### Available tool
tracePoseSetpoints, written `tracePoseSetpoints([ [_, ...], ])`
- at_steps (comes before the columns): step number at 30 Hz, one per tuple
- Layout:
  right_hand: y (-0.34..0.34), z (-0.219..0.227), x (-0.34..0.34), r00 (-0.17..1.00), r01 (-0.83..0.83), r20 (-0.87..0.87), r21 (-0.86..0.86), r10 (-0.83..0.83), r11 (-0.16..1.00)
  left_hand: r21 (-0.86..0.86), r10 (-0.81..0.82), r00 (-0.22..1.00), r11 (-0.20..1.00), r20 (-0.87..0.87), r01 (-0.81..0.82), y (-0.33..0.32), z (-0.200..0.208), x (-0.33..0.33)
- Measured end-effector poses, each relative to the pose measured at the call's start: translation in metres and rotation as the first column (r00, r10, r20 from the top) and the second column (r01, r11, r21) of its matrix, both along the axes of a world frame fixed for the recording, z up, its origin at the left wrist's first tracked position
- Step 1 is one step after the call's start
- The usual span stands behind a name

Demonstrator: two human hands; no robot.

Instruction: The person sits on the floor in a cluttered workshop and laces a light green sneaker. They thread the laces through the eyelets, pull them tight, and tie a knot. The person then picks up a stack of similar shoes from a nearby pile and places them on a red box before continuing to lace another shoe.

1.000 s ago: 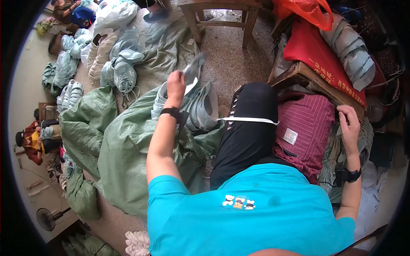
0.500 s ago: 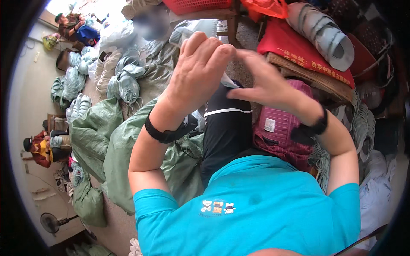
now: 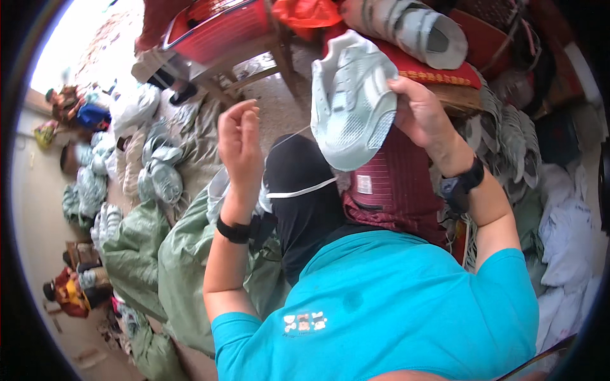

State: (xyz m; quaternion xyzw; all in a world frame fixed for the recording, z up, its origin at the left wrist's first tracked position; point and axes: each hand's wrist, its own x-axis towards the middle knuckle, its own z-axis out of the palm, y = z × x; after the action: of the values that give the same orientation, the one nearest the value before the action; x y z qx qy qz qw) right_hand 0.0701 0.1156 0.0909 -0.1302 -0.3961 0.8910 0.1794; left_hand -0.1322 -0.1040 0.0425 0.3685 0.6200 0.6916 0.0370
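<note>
"Hands?"
"I see the right hand point(image 3: 424, 119) pinching the pale shoe upper point(image 3: 349, 120) by its edge, just to that hand's left. Left hand point(image 3: 241, 145): curled; I can't tell what it holds."
"Room?"
"Open between left hand and shoe upper; wooden edge point(image 3: 462, 100) near, beyond the right."

The pale blue shoe top point(image 3: 362, 124) is held up in the right hand point(image 3: 427, 117), its round toe pointing down. Its front looks like net.
</note>
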Motion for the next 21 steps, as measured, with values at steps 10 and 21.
tracePoseSetpoints([
  [10, 0.043, -0.071, 0.117, 0.960, 0.063, 0.281, -0.236, 0.006, 0.970, -0.127, -0.395, 0.919, 0.911, 0.008, 0.392, 0.126, -0.049, 0.084],
  [21, 0.039, -0.083, 0.069, 0.860, 0.272, -0.045, 0.882, -0.508, 0.384, -0.379, -0.529, 0.819, 0.820, -0.220, 0.428, 0.128, -0.048, 0.140],
])
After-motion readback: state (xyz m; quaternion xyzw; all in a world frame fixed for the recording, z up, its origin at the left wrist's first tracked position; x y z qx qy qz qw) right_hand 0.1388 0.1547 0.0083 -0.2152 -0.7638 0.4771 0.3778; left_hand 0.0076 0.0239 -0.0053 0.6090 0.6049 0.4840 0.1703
